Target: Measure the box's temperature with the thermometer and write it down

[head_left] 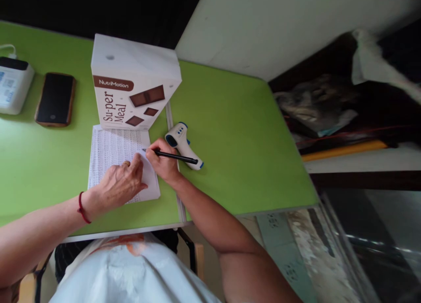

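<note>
- The green table fills most of the view; a metal seam runs down it just right of the paper, and its near edge lies close to the person's body. To the right of the seam the tabletop is wide and open as far as its right edge.
- The white NutriMotion box stands upright at the top edge of the paper, touching it or nearly so.
- The left forearm comes in from the lower left, low over the table, with a red cord at the wrist. The right forearm comes up from the lower right and crosses the table's near edge at the seam.
- The sheet of paper lies flat on the table, covered in fine printed rows, between the box and the near edge.
- The left hand rests palm down on the lower right part of the paper, fingers loosely spread and flat, gripping nothing; there is a ring on one finger.
- The right hand is curled tight around a black pen, whose tip touches the paper's right part, just above the left hand.
- A white-and-blue thermometer gun lies just beside the right hand, under the pen's rear end.
- A dark phone and a white device lie well apart at far left.
</note>
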The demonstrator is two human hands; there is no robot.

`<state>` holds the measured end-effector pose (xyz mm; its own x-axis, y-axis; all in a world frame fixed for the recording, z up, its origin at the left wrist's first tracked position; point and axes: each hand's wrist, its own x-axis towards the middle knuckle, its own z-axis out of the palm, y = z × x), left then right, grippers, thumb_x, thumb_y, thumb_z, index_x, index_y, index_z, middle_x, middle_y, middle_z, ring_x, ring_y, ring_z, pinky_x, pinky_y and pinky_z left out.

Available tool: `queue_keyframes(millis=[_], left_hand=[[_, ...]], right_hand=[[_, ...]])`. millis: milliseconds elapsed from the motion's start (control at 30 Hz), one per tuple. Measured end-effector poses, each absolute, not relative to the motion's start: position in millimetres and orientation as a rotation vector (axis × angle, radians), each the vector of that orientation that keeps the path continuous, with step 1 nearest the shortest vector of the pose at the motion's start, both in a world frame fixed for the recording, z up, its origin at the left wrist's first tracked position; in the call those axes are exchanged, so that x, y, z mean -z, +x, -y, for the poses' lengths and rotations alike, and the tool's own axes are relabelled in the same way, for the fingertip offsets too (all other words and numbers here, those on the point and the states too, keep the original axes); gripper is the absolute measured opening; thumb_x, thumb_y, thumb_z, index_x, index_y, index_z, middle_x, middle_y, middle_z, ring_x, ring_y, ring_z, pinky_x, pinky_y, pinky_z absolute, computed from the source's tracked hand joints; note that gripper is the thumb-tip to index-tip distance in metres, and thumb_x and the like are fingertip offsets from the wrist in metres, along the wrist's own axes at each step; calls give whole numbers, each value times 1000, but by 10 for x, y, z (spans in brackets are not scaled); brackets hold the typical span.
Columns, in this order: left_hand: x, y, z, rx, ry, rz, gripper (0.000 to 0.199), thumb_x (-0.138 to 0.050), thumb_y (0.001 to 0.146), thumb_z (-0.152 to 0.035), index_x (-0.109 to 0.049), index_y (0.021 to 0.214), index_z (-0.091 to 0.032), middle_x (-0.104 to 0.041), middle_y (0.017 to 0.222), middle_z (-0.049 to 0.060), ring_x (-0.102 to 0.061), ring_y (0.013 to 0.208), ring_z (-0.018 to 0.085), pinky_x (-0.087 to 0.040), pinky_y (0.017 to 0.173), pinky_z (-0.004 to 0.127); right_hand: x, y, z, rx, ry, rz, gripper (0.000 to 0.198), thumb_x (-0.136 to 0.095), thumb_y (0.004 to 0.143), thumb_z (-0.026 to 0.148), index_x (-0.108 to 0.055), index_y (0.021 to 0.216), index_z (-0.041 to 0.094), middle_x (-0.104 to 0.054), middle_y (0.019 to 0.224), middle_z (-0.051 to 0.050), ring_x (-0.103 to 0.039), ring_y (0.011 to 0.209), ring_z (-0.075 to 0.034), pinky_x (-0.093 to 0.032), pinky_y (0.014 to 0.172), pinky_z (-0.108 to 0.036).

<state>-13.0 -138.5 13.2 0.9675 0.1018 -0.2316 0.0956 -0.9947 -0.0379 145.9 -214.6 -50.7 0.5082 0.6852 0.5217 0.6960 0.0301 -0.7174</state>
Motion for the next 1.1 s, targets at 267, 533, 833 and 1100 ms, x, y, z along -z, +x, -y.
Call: queue_keyframes(millis=[267,533,833,1100], left_hand=[[-106,-136,1373,-293,-3124,160,51,-65,100,-41,-61,135,-5,-53,139,24,-69,84,24,-58,57,34],[-107,-134,1381,-293,-3088,149,55,-62,101,-48,-62,134,-4,-52,140,22,-68,82,23,-59,57,34],[-117,-145,1381,-304,-3112,165,50,-64,101,-43,-62,132,-4,-52,141,22,-68,82,23,-54,54,34],[-24,-100,828,619,-3466,466,33,-53,96,-24,-54,65,-13,-57,68,4,-46,50,10,-29,44,22]], right_hand=[[495,1470,2151,13,-1684,1162,20,-50,88,32,-49,72,21,-52,59,2,-45,52,-13,-42,54,-24],[519,1466,2151,7,-1681,1179,17,-52,89,29,-53,73,21,-56,63,1,-51,57,-13,-45,56,-24],[492,1487,2164,12,-1693,1180,20,-51,91,33,-50,74,21,-54,63,1,-49,56,-14,-44,55,-26],[231,1588,2318,509,-1685,1563,17,-54,88,4,-62,90,19,-63,80,-3,-58,71,-17,-47,64,-29]])
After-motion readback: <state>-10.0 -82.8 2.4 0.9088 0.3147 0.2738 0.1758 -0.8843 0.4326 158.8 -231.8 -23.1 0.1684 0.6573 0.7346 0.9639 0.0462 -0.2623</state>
